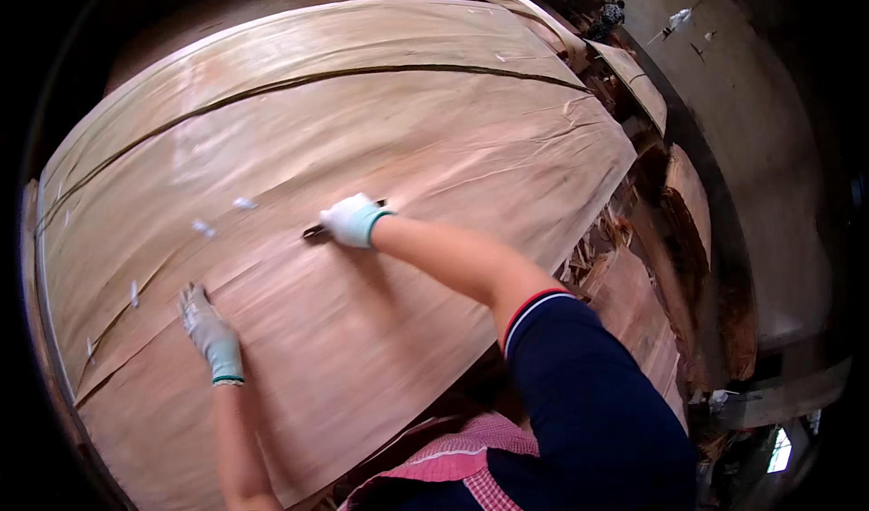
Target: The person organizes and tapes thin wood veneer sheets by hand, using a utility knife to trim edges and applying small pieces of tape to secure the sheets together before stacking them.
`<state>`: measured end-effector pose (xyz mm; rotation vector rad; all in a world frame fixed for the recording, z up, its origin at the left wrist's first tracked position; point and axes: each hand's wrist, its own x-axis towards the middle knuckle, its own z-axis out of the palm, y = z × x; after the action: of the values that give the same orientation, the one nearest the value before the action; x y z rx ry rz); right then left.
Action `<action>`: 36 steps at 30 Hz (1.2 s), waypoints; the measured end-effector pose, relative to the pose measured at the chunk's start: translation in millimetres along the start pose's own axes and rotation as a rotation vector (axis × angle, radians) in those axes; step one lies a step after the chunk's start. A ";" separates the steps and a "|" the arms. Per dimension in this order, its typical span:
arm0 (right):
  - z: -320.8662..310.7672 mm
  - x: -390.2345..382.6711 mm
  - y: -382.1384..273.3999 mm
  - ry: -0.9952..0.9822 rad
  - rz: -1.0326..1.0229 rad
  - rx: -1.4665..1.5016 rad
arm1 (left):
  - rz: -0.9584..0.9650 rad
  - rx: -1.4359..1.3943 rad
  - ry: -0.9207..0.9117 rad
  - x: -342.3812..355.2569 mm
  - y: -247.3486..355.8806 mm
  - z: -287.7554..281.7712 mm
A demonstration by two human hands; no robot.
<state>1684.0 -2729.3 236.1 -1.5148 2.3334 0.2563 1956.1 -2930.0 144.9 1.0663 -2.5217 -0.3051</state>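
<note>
A broad sheet of pale wood veneer [389, 321] spreads out in front of me, with a long seam between it and the neighbouring sheet. My left hand [211, 337], in a white glove with a green-edged cuff, lies on the veneer beside that seam, fingers stretched out. Wrapped in a similar glove, my right hand [351, 220] is closed round a dark slim tool [314, 232] held low over the veneer. Its ends stick out on both sides of the fist; whether it is a knife I cannot tell. Small white strips [204, 229] lie along the seam.
A dark gap [362, 72] runs across the far veneer. Broken veneer pieces [625, 303] and splintered scraps lie in a heap past the right edge. Further right is a grey floor [760, 149] with litter on it. A raised edge [41, 285] borders the left side.
</note>
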 end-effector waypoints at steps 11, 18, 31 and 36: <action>14.2 -100.4 362.6 -0.076 0.044 -0.015 | 0.130 0.190 0.002 10.1 218.9 69.7; 23.8 -127.1 454.8 -0.031 0.052 -0.031 | -0.108 -0.626 0.076 22.1 366.0 142.4; 53.2 -191.9 758.5 0.033 -0.051 -0.061 | 0.381 -0.117 0.020 26.0 848.8 269.1; 72.1 -251.1 934.2 -0.017 0.007 0.000 | 0.271 -0.004 -0.111 30.6 901.3 313.2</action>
<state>940.3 -2106.4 231.4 -1.4991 2.3252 0.2696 1225.1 -2316.8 177.9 0.7106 -2.7212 -0.2989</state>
